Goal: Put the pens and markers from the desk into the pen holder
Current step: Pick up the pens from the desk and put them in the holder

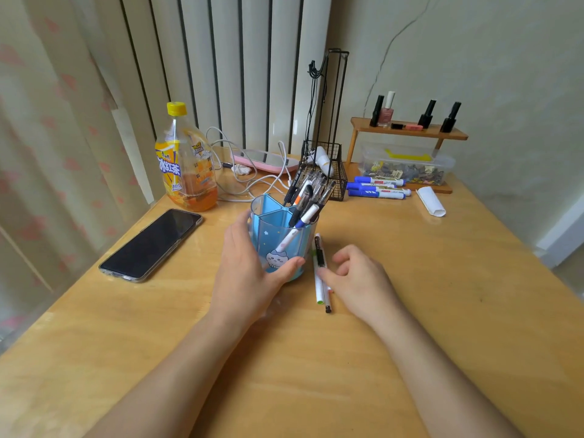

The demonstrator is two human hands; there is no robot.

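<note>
Pens and markers fill one compartment of a translucent blue plastic pen holder [286,245] on the light wooden desk [442,311], its side wrapped by the left hand [249,273], thumb across the cartoon print. Just right of that thumb, two slim pens [319,273] (one white with a green tip, one with a black clip) lie side by side on the desk, the right hand [360,279] resting its loosely curled, empty fingers [325,275] against them. Beyond those fingers, well apart, three blue-capped white markers [377,188] lie together. A black smartphone [151,245] lies left of the left hand.
</note>
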